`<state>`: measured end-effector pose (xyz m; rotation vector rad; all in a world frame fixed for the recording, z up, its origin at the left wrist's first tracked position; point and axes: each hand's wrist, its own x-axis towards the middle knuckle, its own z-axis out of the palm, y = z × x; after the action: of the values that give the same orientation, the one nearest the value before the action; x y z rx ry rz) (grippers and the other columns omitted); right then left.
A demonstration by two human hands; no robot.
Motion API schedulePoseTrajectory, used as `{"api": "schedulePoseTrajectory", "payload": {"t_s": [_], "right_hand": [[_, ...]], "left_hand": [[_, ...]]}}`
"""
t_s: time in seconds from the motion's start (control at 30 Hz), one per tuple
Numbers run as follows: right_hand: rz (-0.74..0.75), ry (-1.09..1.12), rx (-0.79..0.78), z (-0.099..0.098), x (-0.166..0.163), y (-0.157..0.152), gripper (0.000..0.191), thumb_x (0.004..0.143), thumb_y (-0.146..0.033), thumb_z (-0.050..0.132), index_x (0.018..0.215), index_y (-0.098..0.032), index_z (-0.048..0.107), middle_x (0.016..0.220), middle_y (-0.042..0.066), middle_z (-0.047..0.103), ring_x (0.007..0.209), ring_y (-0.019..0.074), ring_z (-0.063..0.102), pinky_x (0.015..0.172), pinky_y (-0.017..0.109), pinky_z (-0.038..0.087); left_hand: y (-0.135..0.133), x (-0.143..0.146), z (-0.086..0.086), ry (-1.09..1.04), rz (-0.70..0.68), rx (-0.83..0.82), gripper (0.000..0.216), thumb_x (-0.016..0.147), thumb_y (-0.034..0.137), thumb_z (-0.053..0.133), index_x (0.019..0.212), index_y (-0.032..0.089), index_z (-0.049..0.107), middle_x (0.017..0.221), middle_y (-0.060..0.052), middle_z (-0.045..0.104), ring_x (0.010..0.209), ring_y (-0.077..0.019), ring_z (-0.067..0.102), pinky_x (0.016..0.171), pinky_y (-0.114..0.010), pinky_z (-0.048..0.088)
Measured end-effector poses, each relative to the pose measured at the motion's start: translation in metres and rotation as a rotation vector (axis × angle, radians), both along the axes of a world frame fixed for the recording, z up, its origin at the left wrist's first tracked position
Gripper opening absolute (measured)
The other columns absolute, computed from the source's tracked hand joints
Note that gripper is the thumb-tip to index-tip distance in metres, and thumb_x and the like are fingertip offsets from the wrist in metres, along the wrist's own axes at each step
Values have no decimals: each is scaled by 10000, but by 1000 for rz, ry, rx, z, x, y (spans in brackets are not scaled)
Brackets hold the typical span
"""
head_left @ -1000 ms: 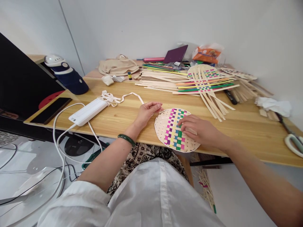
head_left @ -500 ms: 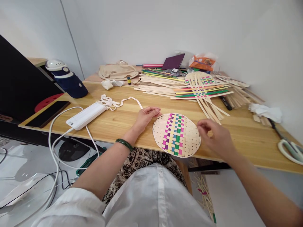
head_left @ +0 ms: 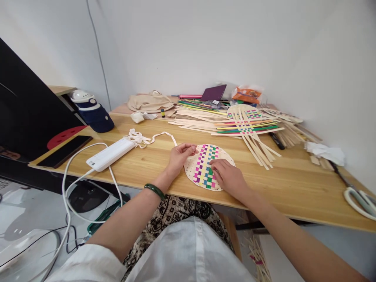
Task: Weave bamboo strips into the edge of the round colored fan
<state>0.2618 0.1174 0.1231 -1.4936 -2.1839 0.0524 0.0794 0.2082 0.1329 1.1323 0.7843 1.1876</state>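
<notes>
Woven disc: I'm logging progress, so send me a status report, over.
Left hand pinched at upper-left rim of woven disc. Right hand over its right side, hiding part. White ribbon leads toward left hand.

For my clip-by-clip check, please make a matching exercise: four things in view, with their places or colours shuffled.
1. Left hand
2. Right hand
3. Scissors
4. Bangle

A. Dark green
B. At the upper left edge of the round woven piece
C. At the right end of the table
D. Over the round woven piece's coloured bands

Pairs: 1-B, 2-D, 3-C, 4-A
</notes>
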Motion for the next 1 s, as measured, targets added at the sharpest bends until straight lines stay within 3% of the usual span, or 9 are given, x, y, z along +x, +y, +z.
{"api": "schedulePoseTrajectory", "payload": {"t_s": [0.13, 0.3, 0.47, 0.73, 1.0], "right_hand": [[-36, 112, -55, 8, 2, 14, 115, 863, -194, 451, 860, -206, 566, 988, 79, 671, 956, 228, 602, 781, 357, 484], [-195, 412, -58, 25, 28, 43, 107, 846, -281, 450, 853, -202, 522, 801, 46, 658, 750, 174, 632, 696, 311, 505], [-311, 632, -71, 43, 57, 65, 100, 772, -304, 494, 762, -205, 493, 536, -28, 537, 487, 122, 526, 526, 257, 473], [-385, 687, -63, 85, 80, 49, 32, 735, -215, 581, 753, -204, 558, 579, -26, 567, 493, 112, 534, 515, 244, 464], [-382, 747, 171, 123, 77, 39, 71, 759, -102, 570, 753, -173, 572, 534, -48, 547, 463, 75, 501, 506, 218, 439]], "left_hand": [[8, -10, 17, -31, 42, -23, 247, 661, 350, 752, 793, 154, 684, 737, -18, 664, 731, -127, 614, 752, -284, 485], [27, -22, 40, -6, 27, -76, 268, 636, 355, 765, 774, 142, 682, 735, -34, 657, 715, -131, 606, 747, -298, 490], [38, -19, 36, 22, -5, -126, 270, 616, 348, 778, 745, 138, 670, 723, -40, 648, 694, -125, 597, 741, -297, 482], [37, -4, 30, 65, -169, -142, 250, 638, 343, 780, 714, 132, 670, 729, -51, 656, 671, -125, 601, 729, -297, 491], [35, 13, 33, 100, -295, -157, 156, 720, 245, 727, 746, 100, 676, 851, -93, 688, 755, -147, 649, 778, -302, 510]]}}
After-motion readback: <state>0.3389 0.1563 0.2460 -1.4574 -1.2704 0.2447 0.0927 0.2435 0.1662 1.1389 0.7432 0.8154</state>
